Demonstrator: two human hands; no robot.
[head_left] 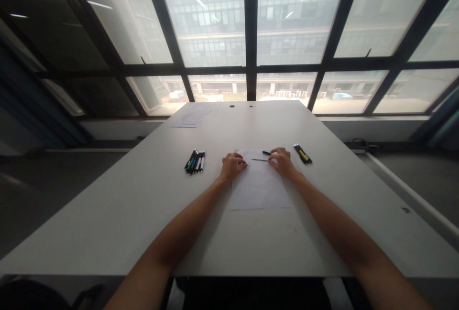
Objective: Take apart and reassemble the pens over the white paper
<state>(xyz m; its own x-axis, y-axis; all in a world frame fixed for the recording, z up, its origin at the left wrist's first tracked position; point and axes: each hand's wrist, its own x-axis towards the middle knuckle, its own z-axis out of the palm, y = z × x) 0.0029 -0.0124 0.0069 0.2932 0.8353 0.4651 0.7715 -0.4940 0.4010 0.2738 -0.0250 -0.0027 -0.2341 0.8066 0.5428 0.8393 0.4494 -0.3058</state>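
Observation:
A white sheet of paper lies on the white table in front of me. My left hand rests curled on the sheet's upper left edge; whether it holds anything is hidden. My right hand is closed at the sheet's upper right, pinching a thin dark refill or rod that lies across the paper between the hands. A dark pen part sticks out just behind the right hand's fingers.
Several pens lie in a row left of my left hand. A few more pens, one yellow, lie right of my right hand. Papers sit at the table's far left. Large windows stand behind the table.

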